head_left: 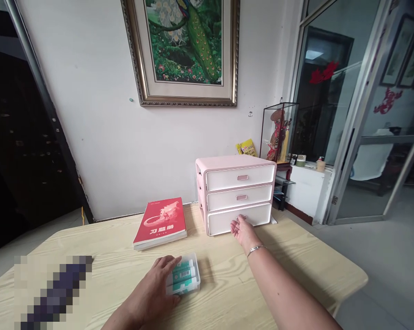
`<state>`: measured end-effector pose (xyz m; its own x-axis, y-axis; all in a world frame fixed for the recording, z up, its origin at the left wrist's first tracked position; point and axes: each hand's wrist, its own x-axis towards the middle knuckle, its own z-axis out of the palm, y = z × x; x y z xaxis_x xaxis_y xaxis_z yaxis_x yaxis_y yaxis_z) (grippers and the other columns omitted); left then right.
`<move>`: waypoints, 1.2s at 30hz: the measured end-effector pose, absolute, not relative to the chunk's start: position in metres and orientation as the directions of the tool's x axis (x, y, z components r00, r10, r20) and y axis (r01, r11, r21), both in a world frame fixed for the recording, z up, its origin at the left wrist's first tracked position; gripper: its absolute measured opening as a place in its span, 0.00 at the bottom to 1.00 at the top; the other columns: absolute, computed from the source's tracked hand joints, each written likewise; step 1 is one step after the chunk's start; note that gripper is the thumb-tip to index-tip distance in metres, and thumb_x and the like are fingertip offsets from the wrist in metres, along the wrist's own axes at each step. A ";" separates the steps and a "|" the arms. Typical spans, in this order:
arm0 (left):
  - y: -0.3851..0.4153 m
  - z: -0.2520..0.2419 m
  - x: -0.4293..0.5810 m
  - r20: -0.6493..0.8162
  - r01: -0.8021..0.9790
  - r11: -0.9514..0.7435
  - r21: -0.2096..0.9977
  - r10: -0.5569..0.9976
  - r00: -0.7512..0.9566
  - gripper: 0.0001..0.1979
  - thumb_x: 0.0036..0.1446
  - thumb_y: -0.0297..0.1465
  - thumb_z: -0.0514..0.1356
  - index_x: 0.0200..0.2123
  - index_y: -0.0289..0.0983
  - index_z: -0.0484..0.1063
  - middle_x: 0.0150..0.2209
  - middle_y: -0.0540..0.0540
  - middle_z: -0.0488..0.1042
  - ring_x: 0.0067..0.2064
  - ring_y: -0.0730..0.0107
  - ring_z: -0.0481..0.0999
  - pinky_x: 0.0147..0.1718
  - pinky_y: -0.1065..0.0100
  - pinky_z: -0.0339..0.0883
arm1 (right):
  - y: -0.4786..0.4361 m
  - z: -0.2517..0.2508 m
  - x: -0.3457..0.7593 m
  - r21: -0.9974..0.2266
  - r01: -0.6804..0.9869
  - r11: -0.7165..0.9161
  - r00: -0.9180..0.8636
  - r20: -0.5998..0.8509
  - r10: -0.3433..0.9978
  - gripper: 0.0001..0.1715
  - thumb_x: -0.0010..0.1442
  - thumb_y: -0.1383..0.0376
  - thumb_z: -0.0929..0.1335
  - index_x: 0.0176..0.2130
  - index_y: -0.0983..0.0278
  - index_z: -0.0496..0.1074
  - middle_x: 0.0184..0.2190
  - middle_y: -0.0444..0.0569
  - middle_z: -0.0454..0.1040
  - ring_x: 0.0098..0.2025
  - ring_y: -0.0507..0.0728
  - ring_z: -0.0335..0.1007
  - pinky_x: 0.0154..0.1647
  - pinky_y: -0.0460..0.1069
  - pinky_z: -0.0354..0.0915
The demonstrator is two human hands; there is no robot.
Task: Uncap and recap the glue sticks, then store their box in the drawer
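Note:
A clear plastic box (197, 280) sits on the wooden table with several white tubes with green labels (184, 275) inside, perhaps glue sticks. My left hand (158, 283) grips its left side, thumb at the near edge and fingers along the far edge. Farther back stands a pink desktop drawer unit (236, 160) with white drawer fronts, all pushed in. The fingers of my right hand (241, 230) are hooked at the handle of the bottom drawer (220, 223), mostly hiding that handle.
A thick red book (162, 222) lies left of the drawer unit. At the table's left is a dark pixelated shape (55, 293). Behind the drawers are a yellow packet (247, 147) and a glass display case (278, 133). The wooden table (103, 247) meets the wall at its back.

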<state>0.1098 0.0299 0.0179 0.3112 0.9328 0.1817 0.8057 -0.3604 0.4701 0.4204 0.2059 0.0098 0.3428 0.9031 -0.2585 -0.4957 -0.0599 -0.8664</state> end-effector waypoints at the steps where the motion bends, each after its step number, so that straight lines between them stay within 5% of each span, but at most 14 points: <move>1: 0.030 0.018 0.112 0.182 0.807 -0.350 0.475 0.937 0.299 0.44 0.37 0.25 0.65 0.63 0.43 0.65 0.60 0.40 0.67 0.62 0.50 0.65 0.61 0.55 0.60 | 0.206 0.012 0.421 -0.858 -0.507 -0.082 0.338 -0.286 0.897 0.18 0.59 0.53 0.71 0.30 0.63 0.65 0.23 0.45 0.72 0.24 0.52 0.72 0.23 0.44 0.69; 10: 0.032 0.041 0.129 0.278 0.712 -0.372 0.596 0.927 0.251 0.38 0.42 0.30 0.68 0.60 0.44 0.69 0.57 0.40 0.70 0.58 0.49 0.70 0.56 0.55 0.66 | 0.176 0.009 0.428 -0.871 -0.484 -0.079 0.406 -0.303 0.862 0.09 0.57 0.62 0.67 0.28 0.64 0.66 0.19 0.41 0.70 0.20 0.49 0.67 0.16 0.40 0.58; 19: 0.045 0.147 0.214 0.185 0.434 -0.295 0.851 0.943 0.278 0.41 0.42 0.38 0.71 0.61 0.42 0.67 0.58 0.39 0.68 0.53 0.53 0.74 0.43 0.59 0.74 | 0.106 -0.007 0.443 -0.914 -0.402 -0.056 0.449 -0.251 0.858 0.10 0.55 0.59 0.67 0.28 0.63 0.66 0.19 0.39 0.65 0.20 0.49 0.64 0.16 0.42 0.55; 26: 0.109 0.155 0.273 0.035 0.634 -0.246 0.733 0.945 0.326 0.46 0.39 0.38 0.73 0.63 0.38 0.64 0.52 0.42 0.75 0.53 0.54 0.76 0.52 0.62 0.68 | 0.093 -0.012 0.448 -0.933 -0.356 0.050 0.461 -0.129 0.878 0.13 0.52 0.56 0.68 0.27 0.62 0.65 0.20 0.39 0.65 0.21 0.49 0.61 0.19 0.44 0.55; 31: 0.150 0.133 0.303 -0.024 0.745 -0.222 0.629 0.952 0.304 0.47 0.34 0.38 0.76 0.60 0.36 0.68 0.51 0.38 0.76 0.51 0.44 0.76 0.51 0.55 0.68 | 0.095 -0.015 0.450 -0.938 -0.344 0.034 0.459 -0.136 0.878 0.15 0.51 0.54 0.68 0.27 0.62 0.65 0.19 0.38 0.63 0.21 0.51 0.61 0.19 0.45 0.55; 36: 0.172 0.110 0.320 -0.077 0.814 -0.271 0.513 0.930 0.358 0.23 0.60 0.38 0.64 0.56 0.36 0.68 0.52 0.41 0.73 0.49 0.57 0.75 0.48 0.53 0.72 | 0.096 -0.019 0.451 -0.932 -0.360 0.037 0.440 -0.135 0.888 0.17 0.50 0.51 0.69 0.28 0.63 0.67 0.18 0.37 0.63 0.20 0.51 0.60 0.19 0.45 0.53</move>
